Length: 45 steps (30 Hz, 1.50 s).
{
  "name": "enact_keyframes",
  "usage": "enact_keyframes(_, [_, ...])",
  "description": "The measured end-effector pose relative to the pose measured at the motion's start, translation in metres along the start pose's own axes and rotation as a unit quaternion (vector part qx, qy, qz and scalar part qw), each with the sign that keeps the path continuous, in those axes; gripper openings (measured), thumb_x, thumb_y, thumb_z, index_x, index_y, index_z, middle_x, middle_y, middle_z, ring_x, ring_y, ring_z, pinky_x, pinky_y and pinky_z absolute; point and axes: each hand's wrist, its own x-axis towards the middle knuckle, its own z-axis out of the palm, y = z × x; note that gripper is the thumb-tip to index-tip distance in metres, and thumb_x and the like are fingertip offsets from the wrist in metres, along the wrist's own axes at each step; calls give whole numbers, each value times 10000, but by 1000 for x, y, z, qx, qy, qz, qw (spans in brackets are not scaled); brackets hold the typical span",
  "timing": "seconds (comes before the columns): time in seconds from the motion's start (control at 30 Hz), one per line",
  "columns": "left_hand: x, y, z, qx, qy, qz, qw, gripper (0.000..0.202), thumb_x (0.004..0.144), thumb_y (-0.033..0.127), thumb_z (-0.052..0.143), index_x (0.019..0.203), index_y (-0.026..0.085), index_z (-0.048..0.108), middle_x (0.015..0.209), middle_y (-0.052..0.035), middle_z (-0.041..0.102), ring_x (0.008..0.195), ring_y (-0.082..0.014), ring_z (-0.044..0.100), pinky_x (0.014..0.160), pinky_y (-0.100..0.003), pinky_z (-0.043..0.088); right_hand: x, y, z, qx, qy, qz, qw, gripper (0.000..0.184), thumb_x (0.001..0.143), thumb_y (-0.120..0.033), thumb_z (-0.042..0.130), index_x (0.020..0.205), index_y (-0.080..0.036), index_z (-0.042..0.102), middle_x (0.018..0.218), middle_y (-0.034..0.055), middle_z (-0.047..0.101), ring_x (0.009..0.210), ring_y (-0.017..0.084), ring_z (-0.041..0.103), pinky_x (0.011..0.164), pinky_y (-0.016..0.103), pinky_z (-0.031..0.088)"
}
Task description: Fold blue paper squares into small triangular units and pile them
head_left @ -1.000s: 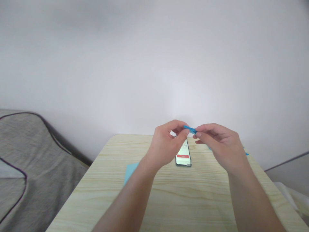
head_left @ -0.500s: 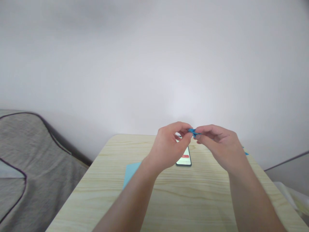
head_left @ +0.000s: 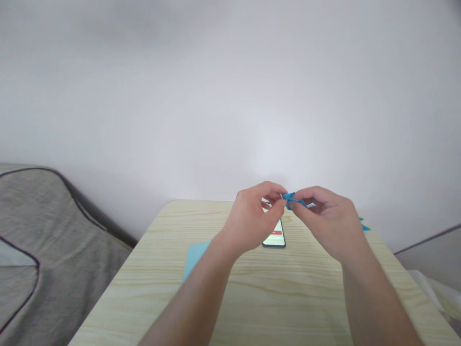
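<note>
A small piece of folded blue paper (head_left: 290, 197) is held up between both hands, above the far part of the table. My left hand (head_left: 257, 214) pinches its left end between thumb and fingertips. On the other side, my right hand (head_left: 326, 216) grips it with thumb and forefinger, and these fingers cover part of the folds. Beneath the left hand lies a phone (head_left: 275, 239) with its screen lit; the hand hides much of it.
The pale wooden table (head_left: 288, 298) stands against a white wall (head_left: 230, 96). A light blue sheet (head_left: 195, 257) lies partly under my left forearm. Blue pointed pieces (head_left: 365, 227) show behind the right wrist. Grey fabric (head_left: 72, 269) fills the left side.
The blue paper shows more of its surface and looks more spread between the fingers. My right fingers have shifted slightly on it; my left hand has hardly moved.
</note>
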Motion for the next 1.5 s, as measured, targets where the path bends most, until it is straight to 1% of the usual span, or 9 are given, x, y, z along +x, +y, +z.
enact_keyframes(0.13, [1, -2, -2, 31, 7, -2, 999, 215, 906, 215, 584, 1062, 240, 730, 922, -2, 758, 875, -158, 702, 791, -287, 551, 2, 1, -3, 1, -16, -6, 1000, 127, 865, -375, 714, 925, -269, 751, 917, 13, 755, 720, 176, 670, 638, 307, 509])
enact_keyframes(0.27, [3, -4, -3, 57, 55, -1, 997, 203, 874, 189, 580, 984, 230, 745, 902, -8, 749, 845, -162, 687, 752, -287, 536, 5, 13, -21, -62, -51, -29, 996, 123, 875, -377, 688, 880, -271, 749, 1026, 26, 722, 828, 191, 668, 720, 327, 520])
enact_keyframes(0.43, [3, -1, -2, 52, 86, 3, 995, 200, 853, 174, 576, 933, 228, 751, 880, -5, 746, 827, -161, 675, 729, -283, 521, -15, 73, -39, -236, -108, -2, 966, 161, 871, -379, 661, 887, -256, 763, 906, 39, 676, 764, 193, 616, 704, 346, 468])
enact_keyframes(0.53, [2, 2, -3, 45, 85, 10, 995, 203, 842, 173, 576, 922, 227, 755, 889, -10, 752, 827, -166, 672, 732, -287, 519, -39, 112, -37, -290, -175, 16, 941, 172, 885, -332, 620, 834, -230, 748, 852, 49, 689, 813, 216, 626, 725, 343, 459])
enact_keyframes(0.63, [1, 4, -3, 41, 85, 18, 995, 210, 836, 164, 575, 916, 230, 758, 886, -7, 751, 824, -166, 666, 739, -289, 517, -56, 131, -31, -331, -199, 0, 922, 187, 906, -259, 579, 812, -227, 738, 845, 56, 692, 894, 229, 621, 808, 343, 456])
enact_keyframes(0.93, [1, 7, -2, 50, 95, 32, 994, 218, 828, 150, 568, 902, 221, 760, 884, -10, 751, 816, -166, 660, 740, -290, 509, -72, 134, -18, -408, -203, -30, 890, 210, 934, -217, 554, 928, -227, 763, 973, 84, 701, 1002, 247, 606, 907, 363, 448])
enact_keyframes(1.2, [1, 5, 0, 57, 97, 36, 993, 222, 831, 142, 567, 895, 231, 760, 874, 6, 747, 800, -154, 653, 733, -282, 502, -78, 138, -15, -388, -186, -32, 902, 196, 912, -204, 559, 941, -225, 752, 1017, 82, 701, 1030, 248, 601, 931, 368, 461])
enact_keyframes(1.33, [1, 5, -1, 59, 93, 34, 993, 214, 835, 149, 575, 896, 236, 761, 869, 10, 746, 791, -152, 650, 733, -281, 501, -68, 157, -33, -325, -171, -43, 929, 168, 898, -243, 588, 921, -247, 755, 994, 63, 708, 1018, 242, 627, 942, 362, 486])
enact_keyframes(1.5, [1, 6, 0, 61, 97, 33, 993, 216, 831, 148, 577, 893, 239, 763, 882, 4, 753, 806, -164, 654, 733, -287, 507, -38, 201, -88, -368, -106, -4, 924, 184, 893, -294, 609, 905, -220, 776, 992, 93, 713, 1020, 276, 629, 975, 424, 467])
